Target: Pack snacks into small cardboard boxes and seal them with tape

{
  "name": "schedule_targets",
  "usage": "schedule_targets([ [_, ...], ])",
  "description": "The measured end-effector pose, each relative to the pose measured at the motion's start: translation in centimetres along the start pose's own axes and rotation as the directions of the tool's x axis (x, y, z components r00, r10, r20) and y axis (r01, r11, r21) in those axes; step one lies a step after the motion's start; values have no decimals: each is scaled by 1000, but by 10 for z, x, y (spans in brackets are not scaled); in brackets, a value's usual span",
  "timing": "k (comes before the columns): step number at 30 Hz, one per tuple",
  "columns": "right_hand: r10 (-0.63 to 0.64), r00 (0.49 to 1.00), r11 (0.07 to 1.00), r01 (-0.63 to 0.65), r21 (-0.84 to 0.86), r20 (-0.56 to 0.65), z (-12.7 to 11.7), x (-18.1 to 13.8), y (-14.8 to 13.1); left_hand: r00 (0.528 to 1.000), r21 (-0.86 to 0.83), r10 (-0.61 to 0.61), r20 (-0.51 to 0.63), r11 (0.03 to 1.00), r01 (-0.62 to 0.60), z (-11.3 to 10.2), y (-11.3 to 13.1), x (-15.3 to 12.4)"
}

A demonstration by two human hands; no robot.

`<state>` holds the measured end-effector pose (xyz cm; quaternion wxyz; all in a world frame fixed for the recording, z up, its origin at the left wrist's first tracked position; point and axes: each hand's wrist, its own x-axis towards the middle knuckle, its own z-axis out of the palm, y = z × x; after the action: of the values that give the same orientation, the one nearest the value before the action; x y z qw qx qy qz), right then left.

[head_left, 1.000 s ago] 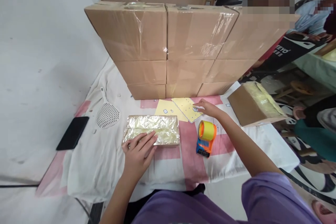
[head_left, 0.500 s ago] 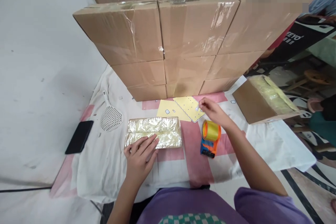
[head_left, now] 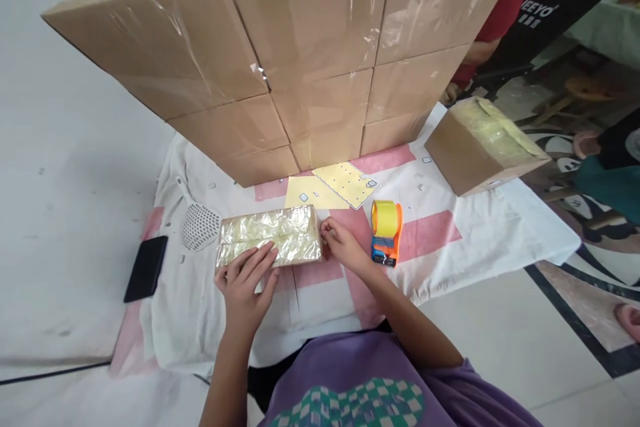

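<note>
From my remote seat I look down on a low surface covered by a white and pink cloth (head_left: 440, 260). At its left edge, half off the cloth, lies a black phone (head_left: 145, 268). Just right of it sits a white perforated scoop (head_left: 199, 227).

Near the front edge, left of centre, lies a rectangular package wrapped in shiny clear film (head_left: 270, 243), long side facing me. The left hand (head_left: 245, 280) rests flat on its near-left part, fingers spread and open, pressing down rather than gripping. The right hand (head_left: 343, 247) is at the package's right end, fingers curled in against the end face — I cannot tell whether they pinch something small.

Behind the package, toward the back edge, two yellow sticker sheets (head_left: 330, 188) lie side by side; the right one is dotted with small labels. Right of the right hand stands a yellow roll of tape in an orange dispenser (head_left: 385, 232), untouched.

A wall of taped cardboard boxes (head_left: 280, 53) lines the back edge. At the right corner one open carton (head_left: 483, 147) holds similar film-wrapped goods.

My judgement: wrapping looks done — the right end is being finished, and the package is not yet in the carton.
</note>
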<state>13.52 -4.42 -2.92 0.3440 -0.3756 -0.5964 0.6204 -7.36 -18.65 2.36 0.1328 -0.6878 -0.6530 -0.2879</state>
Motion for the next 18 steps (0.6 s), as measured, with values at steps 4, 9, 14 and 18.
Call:
schedule_targets([
  [4,9,956,996,-35,-84,-293,14,1,6,1000,25,-4,-30,1000,5,4,-1,0],
  [9,-42,941,997,59,41,-336,37,-21,7,1000,33,-11,-15,999,12,5,0,-2],
  [14,-65,971,995,81,60,-231,30,-35,7,997,-47,-41,66,998,44,0,-1,-6],
  [18,-129,978,990,135,29,-164,16,-39,8,904,-187,-402,-148,909,374,1,-14,-19],
])
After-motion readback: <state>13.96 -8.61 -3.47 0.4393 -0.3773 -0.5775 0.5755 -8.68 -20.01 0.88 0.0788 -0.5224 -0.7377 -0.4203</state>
